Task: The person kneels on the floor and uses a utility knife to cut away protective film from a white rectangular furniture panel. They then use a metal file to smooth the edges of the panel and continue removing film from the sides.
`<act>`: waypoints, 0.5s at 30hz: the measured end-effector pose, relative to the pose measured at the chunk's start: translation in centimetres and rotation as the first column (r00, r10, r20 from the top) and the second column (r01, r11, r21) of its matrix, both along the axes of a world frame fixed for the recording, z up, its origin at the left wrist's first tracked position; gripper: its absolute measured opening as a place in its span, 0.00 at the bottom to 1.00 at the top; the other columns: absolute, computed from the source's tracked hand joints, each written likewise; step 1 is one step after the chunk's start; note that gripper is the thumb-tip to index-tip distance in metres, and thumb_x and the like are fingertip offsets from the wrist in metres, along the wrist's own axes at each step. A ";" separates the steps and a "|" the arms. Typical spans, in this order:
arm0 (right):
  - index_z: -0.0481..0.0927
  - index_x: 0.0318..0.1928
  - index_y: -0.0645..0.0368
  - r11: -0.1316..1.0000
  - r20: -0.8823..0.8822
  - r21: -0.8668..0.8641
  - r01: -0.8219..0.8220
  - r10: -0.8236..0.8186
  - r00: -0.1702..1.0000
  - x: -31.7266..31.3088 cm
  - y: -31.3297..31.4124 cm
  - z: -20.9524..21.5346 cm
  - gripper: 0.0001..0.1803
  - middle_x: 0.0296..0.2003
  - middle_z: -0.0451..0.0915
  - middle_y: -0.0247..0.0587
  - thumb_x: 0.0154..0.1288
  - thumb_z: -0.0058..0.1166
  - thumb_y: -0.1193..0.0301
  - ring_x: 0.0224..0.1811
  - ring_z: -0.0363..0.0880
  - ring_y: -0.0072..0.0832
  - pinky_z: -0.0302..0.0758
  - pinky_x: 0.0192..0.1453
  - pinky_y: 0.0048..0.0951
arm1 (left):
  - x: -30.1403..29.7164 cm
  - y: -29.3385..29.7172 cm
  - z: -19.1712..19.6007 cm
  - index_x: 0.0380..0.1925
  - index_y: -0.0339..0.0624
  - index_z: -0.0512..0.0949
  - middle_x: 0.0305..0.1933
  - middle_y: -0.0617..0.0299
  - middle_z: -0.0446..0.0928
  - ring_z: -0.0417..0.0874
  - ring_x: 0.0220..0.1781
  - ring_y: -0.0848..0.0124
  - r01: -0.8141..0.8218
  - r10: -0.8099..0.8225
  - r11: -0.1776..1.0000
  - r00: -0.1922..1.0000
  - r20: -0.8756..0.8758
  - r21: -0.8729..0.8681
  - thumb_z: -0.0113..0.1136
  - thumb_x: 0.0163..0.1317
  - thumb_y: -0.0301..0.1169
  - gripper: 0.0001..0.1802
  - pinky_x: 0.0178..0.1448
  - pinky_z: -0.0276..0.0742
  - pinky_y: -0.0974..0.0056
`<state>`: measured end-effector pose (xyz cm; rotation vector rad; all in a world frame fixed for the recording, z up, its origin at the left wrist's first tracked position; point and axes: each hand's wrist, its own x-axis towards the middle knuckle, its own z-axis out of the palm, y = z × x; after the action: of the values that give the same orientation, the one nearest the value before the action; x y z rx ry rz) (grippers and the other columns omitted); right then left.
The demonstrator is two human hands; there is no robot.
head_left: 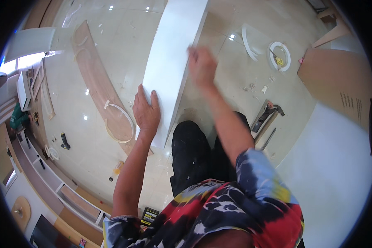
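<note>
A long white board is held over the tiled floor, running from near the person's legs up to the top edge of the view. The left hand is laid flat on the board's near end, fingers stretched out along its face and thumb at the left edge; it is pressed against the board rather than closed around it. The right hand is set at the board's right edge, higher up; it is blurred, so whether its fingers are curled round the edge cannot be told.

Left of the board, a curved brown panel is seen lying on the floor, with a thin white ring resting on its near end. To the right, a white arc strip and a white hoop with something yellow inside are seen on the tiles, amid small scraps. A tool lies beside the right leg, and a sheet of cardboard is seen at the far right. A small yellow bottle lies near the left forearm.
</note>
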<state>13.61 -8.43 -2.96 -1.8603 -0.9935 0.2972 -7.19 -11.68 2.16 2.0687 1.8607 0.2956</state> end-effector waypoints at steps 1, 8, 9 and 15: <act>0.86 0.39 0.55 0.998 -0.044 -0.056 -0.015 0.012 0.999 -3.1 -3.9 0.3 0.07 0.36 0.84 0.44 0.61 0.59 0.73 0.39 0.84 0.43 0.80 0.44 0.42 | 0.4 0.1 0.0 0.67 0.35 0.65 0.57 0.43 0.76 0.76 0.58 0.46 -0.002 0.002 1.000 1.000 0.001 -0.007 0.50 0.73 0.44 0.30 0.61 0.69 0.49; 0.83 0.46 0.61 0.916 0.014 0.130 -0.379 0.380 0.925 -11.1 -15.5 1.3 0.12 0.40 0.83 0.48 0.62 0.56 0.78 0.41 0.83 0.43 0.81 0.45 0.39 | -0.8 0.3 -2.1 0.64 0.34 0.70 0.57 0.41 0.78 0.78 0.58 0.45 -0.074 0.068 0.994 0.995 0.074 0.082 0.54 0.70 0.48 0.32 0.62 0.72 0.48; 0.82 0.45 0.61 0.920 0.219 0.114 -0.375 0.344 0.913 -10.2 -14.1 -1.2 0.11 0.39 0.83 0.47 0.63 0.54 0.78 0.41 0.83 0.42 0.81 0.44 0.39 | -1.3 0.1 -3.3 0.64 0.33 0.71 0.56 0.41 0.78 0.79 0.57 0.46 -0.082 0.073 0.988 0.995 0.073 0.128 0.56 0.69 0.49 0.34 0.62 0.73 0.49; 0.86 0.46 0.63 0.998 0.021 0.050 -0.042 0.041 0.999 5.2 2.6 -3.6 0.12 0.43 0.87 0.47 0.72 0.57 0.68 0.43 0.85 0.37 0.79 0.50 0.34 | -1.2 0.2 -1.2 0.64 0.35 0.70 0.57 0.44 0.78 0.78 0.57 0.50 -0.035 0.028 0.997 0.993 0.115 0.066 0.55 0.68 0.51 0.34 0.63 0.71 0.50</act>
<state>18.82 -5.88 -6.57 -1.8019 -1.0455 0.2768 -8.43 -11.47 0.94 2.0228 1.8408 0.4811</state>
